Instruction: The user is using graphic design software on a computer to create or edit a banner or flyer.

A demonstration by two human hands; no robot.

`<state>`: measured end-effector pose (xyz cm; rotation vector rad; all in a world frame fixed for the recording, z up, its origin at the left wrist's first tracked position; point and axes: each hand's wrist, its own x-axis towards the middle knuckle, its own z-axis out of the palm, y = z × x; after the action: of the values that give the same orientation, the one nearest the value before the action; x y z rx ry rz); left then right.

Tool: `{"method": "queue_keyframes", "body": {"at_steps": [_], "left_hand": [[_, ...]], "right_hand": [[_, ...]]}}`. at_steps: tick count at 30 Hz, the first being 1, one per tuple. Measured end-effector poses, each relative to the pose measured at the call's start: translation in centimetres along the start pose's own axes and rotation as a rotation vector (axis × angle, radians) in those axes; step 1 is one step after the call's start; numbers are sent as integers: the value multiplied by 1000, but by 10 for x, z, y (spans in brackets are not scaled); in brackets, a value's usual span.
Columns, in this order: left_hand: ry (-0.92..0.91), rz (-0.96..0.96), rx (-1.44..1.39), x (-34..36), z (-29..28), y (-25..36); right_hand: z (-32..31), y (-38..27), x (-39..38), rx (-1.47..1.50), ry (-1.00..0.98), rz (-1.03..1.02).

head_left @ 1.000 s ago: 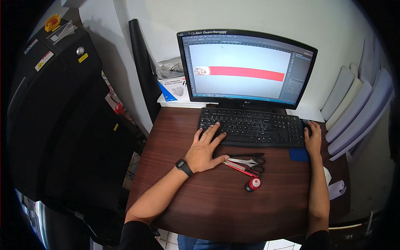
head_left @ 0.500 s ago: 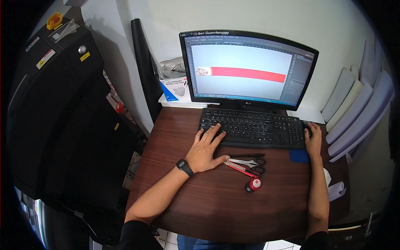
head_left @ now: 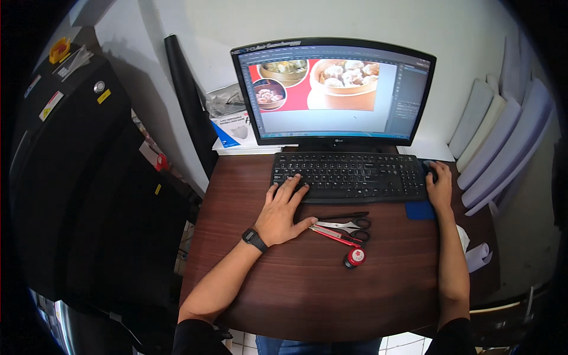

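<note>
Black keyboard (head_left: 352,176), left hand (head_left: 280,218) spread atop, empty; dark mouse (head_left: 434,172), right hand (head_left: 440,190) curled around; red dumpling layout (head_left: 300,99) onscreen, completeness unclear.

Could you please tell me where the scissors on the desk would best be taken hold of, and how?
Probably by the black finger loops of the scissors, from the right: they lie flat with the loops facing that way, bare desk beyond, while the silver blades point left, toward the left thumb.
</note>
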<state>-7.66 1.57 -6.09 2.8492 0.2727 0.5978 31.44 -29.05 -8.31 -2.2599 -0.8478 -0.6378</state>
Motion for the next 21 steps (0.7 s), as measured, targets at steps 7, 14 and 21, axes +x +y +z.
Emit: {"method": "queue_keyframes", "body": {"at_steps": [7, 14, 21], "left_hand": [[4, -6, 0, 1, 0, 1], [-15, 21, 24, 0, 3, -2], [-33, 3, 36, 0, 3, -2]], "right_hand": [[-1, -2, 2, 25, 11, -1], [-2, -6, 0, -6, -5, -11], [2, 0, 0, -16, 9, -28]]}}
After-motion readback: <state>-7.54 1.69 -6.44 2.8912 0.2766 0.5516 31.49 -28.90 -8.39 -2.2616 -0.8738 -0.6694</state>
